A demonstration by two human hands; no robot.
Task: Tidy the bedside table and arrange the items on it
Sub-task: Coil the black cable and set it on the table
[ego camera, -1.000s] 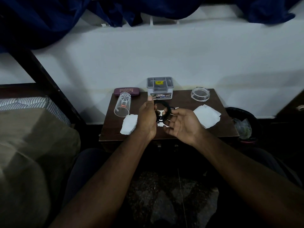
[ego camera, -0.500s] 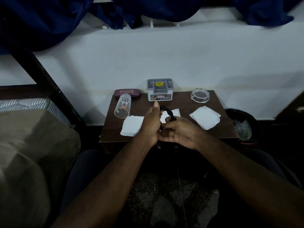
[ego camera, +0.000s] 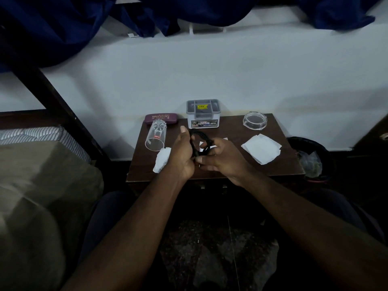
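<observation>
Dark wood worktop (ego camera: 231, 131) carries a tipped glass (ego camera: 155, 135), a napkin (ego camera: 261, 148) and a grey box (ego camera: 202, 113). Your left hand (ego camera: 180, 153) and right hand (ego camera: 222, 158) pinch a coiled black cable (ego camera: 200, 141) just above it. Light and springy, it likely holds best where the loops cross.

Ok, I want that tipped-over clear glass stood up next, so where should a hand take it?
Grip the clear glass around its mid-wall, coming from above. It lies on its side on the table, open mouth toward the person, base toward the maroon case, so the round wall is exposed.
</observation>
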